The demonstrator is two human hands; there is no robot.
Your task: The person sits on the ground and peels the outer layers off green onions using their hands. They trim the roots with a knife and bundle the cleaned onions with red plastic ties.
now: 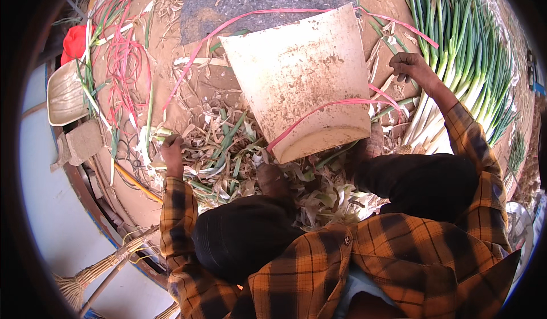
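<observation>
A dirty, curved white plastic sheet or trough (303, 79) lies on the ground before me, between my feet. One pink plastic strap (252, 15) arcs over its far edge, and another pink strap (337, 102) crosses its near part. My right hand (408, 68), fingers curled, hovers at the right beside the straps and near a large pile of green onions (461, 67). Whether it pinches anything is unclear. At the left, my left hand (173, 146) is by the lower end of the far strap, over onion scraps; its grip is hard to make out.
Peeled leaves and husks (226, 148) cover the ground around my feet. Tangled pink strapping (126, 71), a scoop-like dustpan (68, 92), a red item (74, 43) and a straw broom (102, 267) lie left. A grey mat (265, 3) is beyond the sheet.
</observation>
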